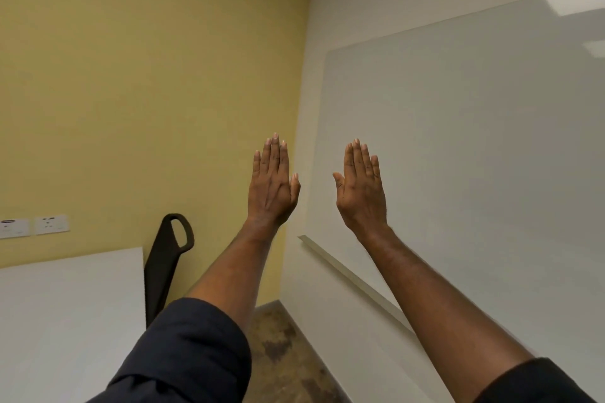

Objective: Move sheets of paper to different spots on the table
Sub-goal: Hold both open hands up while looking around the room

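Both my arms are stretched out in front of me, raised toward the room's corner. My left hand (272,181) is flat with its back toward me, fingers straight and held close together, holding nothing. My right hand (361,186) mirrors it a short way to the right, also flat and empty. The two hands do not touch. A white table (65,311) fills the lower left, well below and left of my hands. No sheet of paper shows on the part of the table in view.
A black chair back (168,258) leans between the table's right edge and the yellow wall. A large whiteboard (474,141) with a tray ledge (353,281) covers the right wall. Wall sockets (32,226) sit above the table. Mottled brown floor (281,353) lies below my arms.
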Motion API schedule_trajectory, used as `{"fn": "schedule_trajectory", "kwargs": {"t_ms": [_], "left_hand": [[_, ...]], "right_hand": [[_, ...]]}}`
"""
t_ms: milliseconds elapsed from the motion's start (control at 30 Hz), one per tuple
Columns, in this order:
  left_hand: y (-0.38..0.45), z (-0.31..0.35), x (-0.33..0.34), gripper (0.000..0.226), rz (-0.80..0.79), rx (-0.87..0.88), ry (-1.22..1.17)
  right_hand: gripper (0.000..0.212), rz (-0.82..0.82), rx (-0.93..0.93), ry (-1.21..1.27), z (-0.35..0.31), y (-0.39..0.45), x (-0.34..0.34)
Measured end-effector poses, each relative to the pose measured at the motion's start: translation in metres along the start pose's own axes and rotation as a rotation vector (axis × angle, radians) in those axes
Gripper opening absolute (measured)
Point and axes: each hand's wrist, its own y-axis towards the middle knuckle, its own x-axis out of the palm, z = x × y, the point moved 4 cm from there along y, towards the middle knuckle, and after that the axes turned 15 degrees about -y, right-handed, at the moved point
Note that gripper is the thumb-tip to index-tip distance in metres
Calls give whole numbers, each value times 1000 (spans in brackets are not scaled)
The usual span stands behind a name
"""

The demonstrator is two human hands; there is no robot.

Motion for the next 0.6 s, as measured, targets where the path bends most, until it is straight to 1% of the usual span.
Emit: {"fn": "schedule_trajectory", "kwargs": {"t_ms": [233,267,300,367,400,433,467,500,533,567,600], "left_hand": [[61,-100,59,70,-21,-47,104],[69,-114,65,70,-5,-55,118],[75,-127,70,70,19,-52,122],[76,-154,76,70,-2,-101,134],[84,-171,89,70,13,-80,182],[92,-188,101,70,31,-98,215],[91,-202,101,70,13,-123,186],[87,-203,100,70,27,-130,191],[95,-227,110,70,3,-134,253],[105,-247,116,70,13,-163,286],[109,-250,117,70,20,-151,281]], "right_hand": [[65,20,-37,116,-25,83,130],[65,19,-49,130,-30,94,149],[65,20,-66,146,-39,105,164],[65,44,-86,196,-52,116,184],[65,24,-117,201,-58,129,214],[65,17,-120,223,-67,142,238],[65,46,-142,245,-74,145,246],[65,47,-125,270,-78,144,249],[65,48,-163,292,-90,160,278],[66,40,-175,327,-103,178,298],[66,64,-177,334,-104,181,302]]}}
